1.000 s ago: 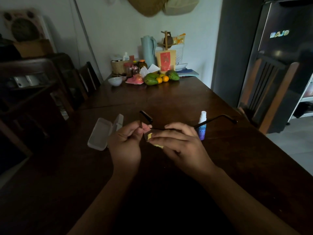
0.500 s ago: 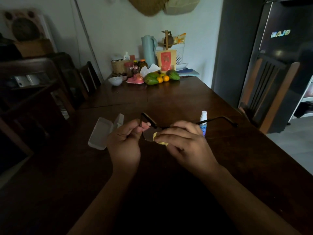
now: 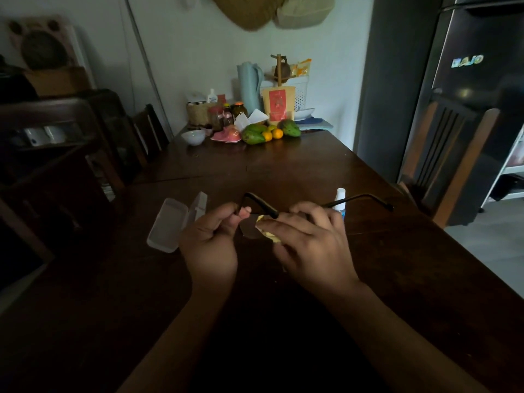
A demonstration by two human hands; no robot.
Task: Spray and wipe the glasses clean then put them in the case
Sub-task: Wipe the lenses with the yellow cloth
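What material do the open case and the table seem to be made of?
The case: probably plastic, frosted and translucent, since the dark table shows faintly through its pale shell. The table: apparently wood, dark brown with a soft sheen; board seams and faint grain are visible.

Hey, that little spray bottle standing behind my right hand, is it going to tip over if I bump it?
Probably yes. The spray bottle stands upright, tall and narrow, so a nudge could topple it. It looks small and likely light. One arm of the glasses reaches past it, so swinging the frame may knock it. Once down, its round body might roll on the table.
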